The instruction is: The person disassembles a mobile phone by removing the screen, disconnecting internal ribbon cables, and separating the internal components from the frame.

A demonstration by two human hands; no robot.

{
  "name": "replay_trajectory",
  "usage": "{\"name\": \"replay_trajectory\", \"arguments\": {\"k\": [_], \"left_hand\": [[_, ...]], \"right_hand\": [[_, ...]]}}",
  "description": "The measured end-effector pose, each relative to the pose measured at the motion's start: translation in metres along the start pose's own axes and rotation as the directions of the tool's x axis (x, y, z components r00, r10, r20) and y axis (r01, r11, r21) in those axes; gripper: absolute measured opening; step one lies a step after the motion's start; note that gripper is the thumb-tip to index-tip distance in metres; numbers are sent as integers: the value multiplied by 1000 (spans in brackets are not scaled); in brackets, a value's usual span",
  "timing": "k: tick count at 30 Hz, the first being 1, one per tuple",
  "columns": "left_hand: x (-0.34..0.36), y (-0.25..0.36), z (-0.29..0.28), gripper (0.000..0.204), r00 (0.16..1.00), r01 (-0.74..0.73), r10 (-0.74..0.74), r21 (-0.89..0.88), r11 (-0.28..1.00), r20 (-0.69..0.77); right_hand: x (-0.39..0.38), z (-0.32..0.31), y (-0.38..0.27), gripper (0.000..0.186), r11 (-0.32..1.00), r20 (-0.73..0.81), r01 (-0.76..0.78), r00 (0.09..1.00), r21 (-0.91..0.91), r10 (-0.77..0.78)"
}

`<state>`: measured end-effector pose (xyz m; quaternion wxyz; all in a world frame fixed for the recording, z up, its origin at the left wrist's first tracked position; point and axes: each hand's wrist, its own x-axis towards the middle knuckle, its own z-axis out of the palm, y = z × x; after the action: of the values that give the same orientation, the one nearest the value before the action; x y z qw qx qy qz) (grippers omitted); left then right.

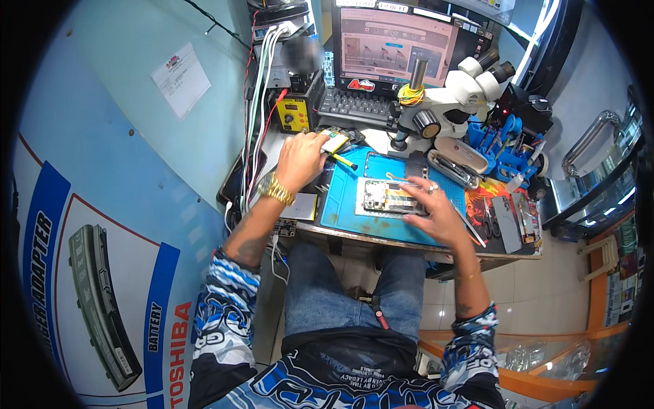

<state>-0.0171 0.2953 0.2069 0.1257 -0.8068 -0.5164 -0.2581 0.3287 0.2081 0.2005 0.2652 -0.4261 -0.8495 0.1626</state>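
Note:
My left hand (pixel 304 161), wearing a gold watch, reaches to the mat's back left with fingers curled at a small pale-and-green part (pixel 334 142); what they grip is unclear. A yellow-and-black screwdriver (pixel 345 161) lies beside it. My right hand (pixel 432 211) has its fingers apart over the right end of an opened phone (pixel 377 196), touching or just above it. The phone, its inner board showing, lies on a blue repair mat (pixel 337 211); a thin orange flex piece (pixel 392 176) is just behind it.
A microscope (pixel 462 95) stands behind the mat, with a monitor (pixel 392 44), keyboard (pixel 354 101) and yellow soldering station (pixel 294 112). At right are an open case (pixel 460 155), blue tool holder (pixel 507 136) and scissors (pixel 489 221). Cables (pixel 262 116) hang at left.

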Motion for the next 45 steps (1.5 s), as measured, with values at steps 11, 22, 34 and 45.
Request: {"name": "replay_trajectory", "arguments": {"k": [11,22,34,45], "left_hand": [[62,-30,39,65,853,247,-208,-21,969,479],[68,-30,11,34,920,166,-139,-42,985,367],[14,11,-51,30,884,147,-466,-929,340,-31],[-128,202,-5,29,818,36,-528,-936,-351,229]], "right_hand": [[-95,73,-64,45,740,-129,-38,977,671,168],[-132,92,-63,44,648,-32,-148,966,747,257],[-110,72,-79,39,610,-193,-49,926,791,324],[-45,76,-97,27,62,-76,49,819,997,569]]}}
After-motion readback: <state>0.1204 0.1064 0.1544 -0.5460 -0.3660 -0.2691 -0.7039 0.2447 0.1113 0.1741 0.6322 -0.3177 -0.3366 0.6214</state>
